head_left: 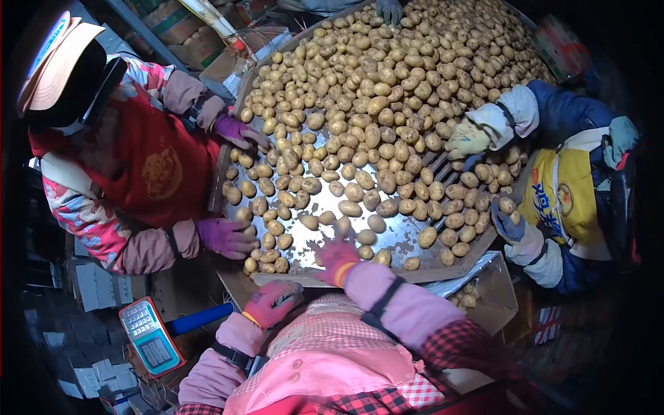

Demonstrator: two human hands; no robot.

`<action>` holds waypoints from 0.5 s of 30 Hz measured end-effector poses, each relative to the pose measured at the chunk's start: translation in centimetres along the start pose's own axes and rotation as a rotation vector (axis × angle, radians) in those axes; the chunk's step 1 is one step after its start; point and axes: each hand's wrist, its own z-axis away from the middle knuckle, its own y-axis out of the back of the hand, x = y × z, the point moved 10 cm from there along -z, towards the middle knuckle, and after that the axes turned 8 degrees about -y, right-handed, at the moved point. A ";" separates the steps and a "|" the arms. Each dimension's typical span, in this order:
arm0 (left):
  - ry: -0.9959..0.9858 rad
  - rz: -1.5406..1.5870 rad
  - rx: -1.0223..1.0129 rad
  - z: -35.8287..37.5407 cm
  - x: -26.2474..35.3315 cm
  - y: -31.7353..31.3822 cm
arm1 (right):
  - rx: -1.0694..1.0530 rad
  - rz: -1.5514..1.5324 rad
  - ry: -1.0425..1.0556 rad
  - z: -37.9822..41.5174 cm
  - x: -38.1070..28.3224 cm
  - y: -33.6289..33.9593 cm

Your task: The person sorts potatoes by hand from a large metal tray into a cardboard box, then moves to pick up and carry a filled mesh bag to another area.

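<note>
Many potatoes [408, 83] are heaped on a metal sorting table [321, 242]. My right hand [337, 257], in a pink glove, is over the table's near part with its fingers spread, close to several potatoes. It holds nothing that I can make out. My left hand [273, 303], in a pink and grey glove, rests near the table's front edge by my apron, its fingers curled together; anything inside them is hidden.
At the left, a person in a red apron [162, 159] has purple-gloved hands by the potatoes. A person in a yellow apron [567, 194] works at the right, a potato in one hand. A scale [153, 339] stands lower left, a cardboard box [494, 294] lower right.
</note>
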 end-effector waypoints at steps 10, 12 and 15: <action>0.043 -0.131 -0.009 2.0 -0.9 -0.7 | 0.635 0.315 -0.593 -9.6 19.3 16.8; 0.082 -0.128 -0.029 1.9 -1.1 -0.6 | 0.672 0.270 -0.551 -9.9 20.7 17.0; 0.059 -0.118 -0.041 2.0 -1.2 -1.0 | 0.415 0.357 -0.646 -10.0 20.0 17.9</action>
